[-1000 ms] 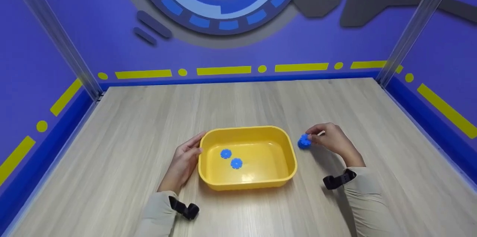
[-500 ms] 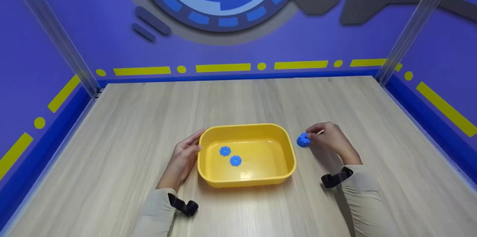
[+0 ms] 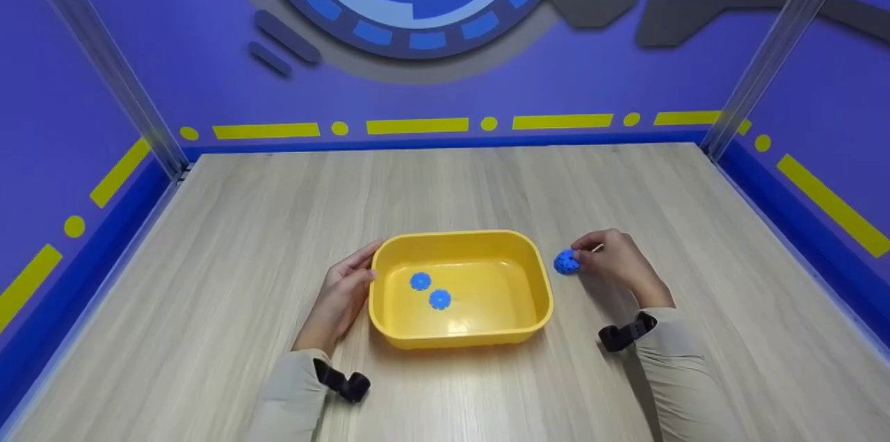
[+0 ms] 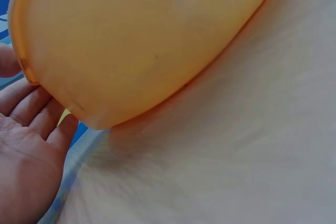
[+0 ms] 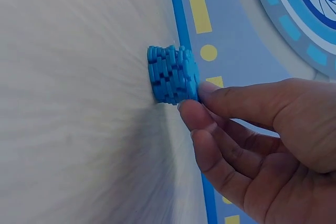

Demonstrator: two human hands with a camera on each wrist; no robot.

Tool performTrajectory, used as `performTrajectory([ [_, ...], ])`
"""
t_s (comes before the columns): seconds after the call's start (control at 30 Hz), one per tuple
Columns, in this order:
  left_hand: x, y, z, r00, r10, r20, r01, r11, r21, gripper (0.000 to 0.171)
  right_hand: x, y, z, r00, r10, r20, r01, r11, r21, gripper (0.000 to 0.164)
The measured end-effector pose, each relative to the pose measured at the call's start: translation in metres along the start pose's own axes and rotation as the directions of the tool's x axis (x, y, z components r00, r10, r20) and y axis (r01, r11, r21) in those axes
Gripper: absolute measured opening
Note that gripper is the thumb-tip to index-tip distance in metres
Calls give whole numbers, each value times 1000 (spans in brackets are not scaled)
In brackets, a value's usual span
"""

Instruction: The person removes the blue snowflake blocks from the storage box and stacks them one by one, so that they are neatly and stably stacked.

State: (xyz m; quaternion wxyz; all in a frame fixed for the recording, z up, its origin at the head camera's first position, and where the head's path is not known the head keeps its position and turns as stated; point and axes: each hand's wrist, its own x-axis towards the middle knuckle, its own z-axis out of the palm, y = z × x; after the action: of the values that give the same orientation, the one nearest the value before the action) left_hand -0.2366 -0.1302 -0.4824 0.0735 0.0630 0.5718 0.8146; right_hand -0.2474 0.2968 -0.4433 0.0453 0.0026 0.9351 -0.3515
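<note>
A yellow plastic basin [image 3: 459,339] sits on the table, with two flat blue flower-shaped discs [image 3: 440,299] lying apart on its floor, toward the left. My left hand [image 3: 341,299] holds the basin's left end, thumb at the rim and fingers along the outer wall. Just right of the basin stands a short stack of matching blue notched discs [image 5: 169,76]. The thumb and fingertips of my right hand [image 3: 617,261] pinch the edge of the stack's top disc. Part of that disc is hidden behind the fingers.
The wood-grain table [image 3: 445,192] is enclosed by purple-blue panels [image 3: 445,98] at the back and both sides. Black camera straps [image 3: 629,332] are on the wrists.
A second ago the top disc looked tilted under my right fingers; now it appears level with the stack. My left hand and the basin have stayed put. The head view has shifted slightly.
</note>
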Motion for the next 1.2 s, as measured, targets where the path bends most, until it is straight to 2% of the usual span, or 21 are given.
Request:
performTrajectory([
  [0.23, -1, 1, 0, 1000, -16, -6, 16, 1000, 4, 57, 0, 0, 0, 1000, 6, 26, -6, 1000, 20, 24],
  [0.53, -1, -1, 1, 1000, -14, -14, 14, 1000, -5, 58, -3, -4, -3, 1000, -1, -15, 1, 1000, -16, 25],
  [0.73, -2, -3, 2, 999, -32, -25, 32, 999, 3, 57, -9, -13, -7, 996, -79, -30, 79, 997, -22, 23],
  [0.93, 0, -2, 2, 999, -28, -15, 28, 1000, -5, 58, -12, -43, -10, 986, -167, -18, 166, 985, -44, 22],
  [1.07, 0, -1, 1, 1000, -22, -6, 22, 1000, -9, 59, -9, -72, -9, 976, -213, 33, 216, 973, -86, 22],
  [1.2, 0, 0, 0, 1000, -22, -8, 22, 1000, -6, 59, -7, -98, -4, 955, -279, 100, 291, 948, -127, 22],
])
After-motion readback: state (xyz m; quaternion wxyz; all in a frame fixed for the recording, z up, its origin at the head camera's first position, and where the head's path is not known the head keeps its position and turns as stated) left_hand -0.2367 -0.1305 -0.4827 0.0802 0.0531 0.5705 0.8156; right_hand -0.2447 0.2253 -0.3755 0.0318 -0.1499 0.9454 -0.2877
